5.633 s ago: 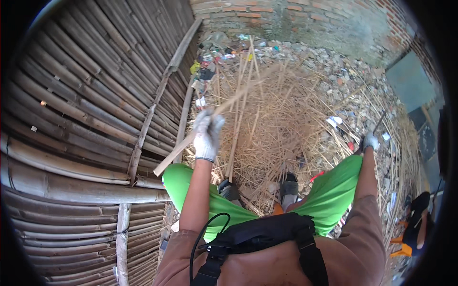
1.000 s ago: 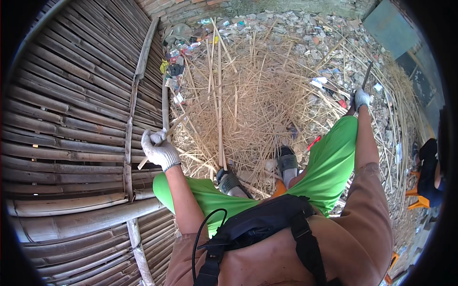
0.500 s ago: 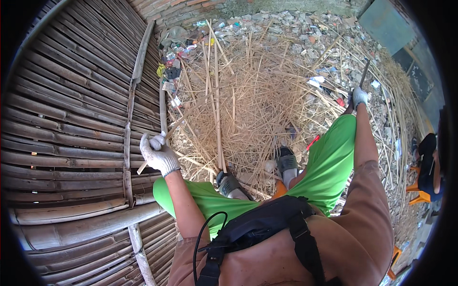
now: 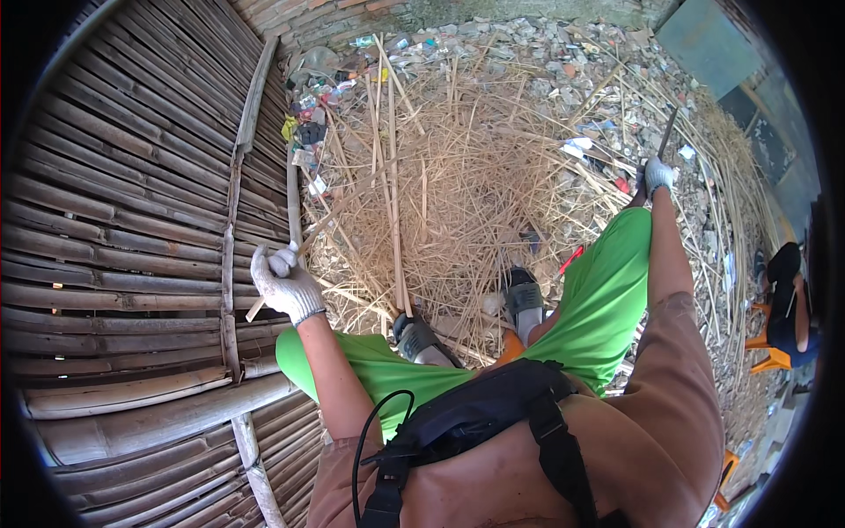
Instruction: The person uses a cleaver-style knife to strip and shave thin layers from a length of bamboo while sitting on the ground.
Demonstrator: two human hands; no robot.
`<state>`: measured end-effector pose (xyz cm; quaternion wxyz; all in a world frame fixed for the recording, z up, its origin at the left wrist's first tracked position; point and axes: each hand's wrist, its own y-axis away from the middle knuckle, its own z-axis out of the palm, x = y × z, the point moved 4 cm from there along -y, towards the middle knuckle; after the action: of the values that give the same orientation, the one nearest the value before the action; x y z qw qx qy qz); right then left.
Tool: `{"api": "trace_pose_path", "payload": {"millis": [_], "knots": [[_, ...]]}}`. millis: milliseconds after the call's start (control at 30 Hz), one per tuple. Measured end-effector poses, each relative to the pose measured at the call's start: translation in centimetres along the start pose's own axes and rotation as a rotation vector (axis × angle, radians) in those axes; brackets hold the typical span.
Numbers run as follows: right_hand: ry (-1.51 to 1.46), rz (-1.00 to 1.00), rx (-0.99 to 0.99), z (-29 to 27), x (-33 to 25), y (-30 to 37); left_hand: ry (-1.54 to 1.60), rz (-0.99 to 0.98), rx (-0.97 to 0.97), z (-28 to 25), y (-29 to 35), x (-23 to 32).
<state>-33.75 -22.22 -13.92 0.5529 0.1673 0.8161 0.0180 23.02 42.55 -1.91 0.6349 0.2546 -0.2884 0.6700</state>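
Note:
My left hand, in a white knit glove, is closed around a thin bamboo strip. One short end shows below the fist, near the slatted bamboo wall; the longer part slants away to the upper right over the shavings. Out to the right, above my green-clad knee, my gloved right hand grips a long knife. Its narrow dark blade points up and away, and part of its dark handle shows below the hand. The blade and the strip are far apart.
A bamboo slat wall runs along my left. Pale bamboo shavings and loose strips cover the ground around my sandals. Rubble and litter lie beyond. At right, another person is beside an orange stool.
The scene has shifted slightly to the left in the picture. Both hands keep their grips and nearly the same pose.

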Motion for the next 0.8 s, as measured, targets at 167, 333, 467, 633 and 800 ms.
{"api": "trace_pose_path", "payload": {"millis": [167, 333, 467, 633, 800], "knots": [[0.165, -0.080, 0.002, -2.2, 1.3, -3.5, -0.002, -0.008, 0.005, 0.4, 0.4, -1.1], [0.721, -0.313, 0.134, -3.7, 0.4, -4.3, 0.079, -0.082, 0.159, 1.1, 0.4, -0.5], [0.033, -0.047, 0.001, -2.6, 0.5, -1.8, 0.138, 0.043, 0.002, -2.4, -4.7, 5.7], [-0.119, 0.064, 0.006, -0.5, 0.6, -0.4, 0.184, 0.201, -0.122, 2.5, -1.6, 17.8], [0.071, 0.013, -0.121, -0.7, 0.8, -0.6, 0.156, 0.190, -0.693, 8.8, -4.1, 27.0]]}}
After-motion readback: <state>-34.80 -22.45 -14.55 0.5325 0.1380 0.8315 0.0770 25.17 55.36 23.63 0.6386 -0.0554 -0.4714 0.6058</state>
